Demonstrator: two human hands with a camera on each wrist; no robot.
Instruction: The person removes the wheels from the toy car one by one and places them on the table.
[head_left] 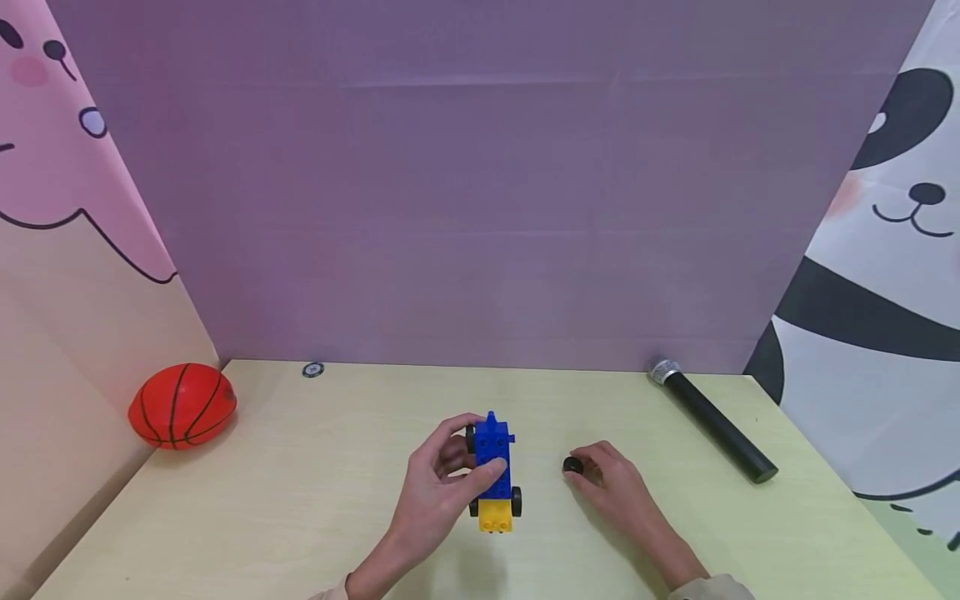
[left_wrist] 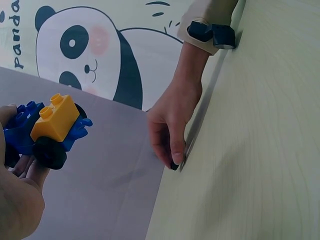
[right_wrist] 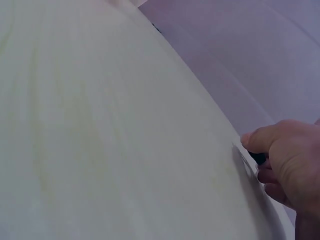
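My left hand (head_left: 429, 496) holds a toy car (head_left: 491, 487) above the table, thumb across its top and fingers along its left side. The car has a blue body, a yellow block (left_wrist: 56, 120) at the near end, and black wheels. On its far right side a small blue stub (head_left: 512, 437) sticks out bare. To the right, my right hand (head_left: 617, 487) pinches a small round black toy wheel (head_left: 573, 465) between thumb and fingers, low over the tabletop. In the right wrist view, fingers mostly cover that wheel (right_wrist: 258, 157).
A black microphone (head_left: 720, 425) with a silver head lies at the right on the pale wooden table (head_left: 300, 483). A red basketball (head_left: 183, 407) sits at the left edge. One small round disc (head_left: 312, 369) lies near the back, by the purple wall (head_left: 480, 192).
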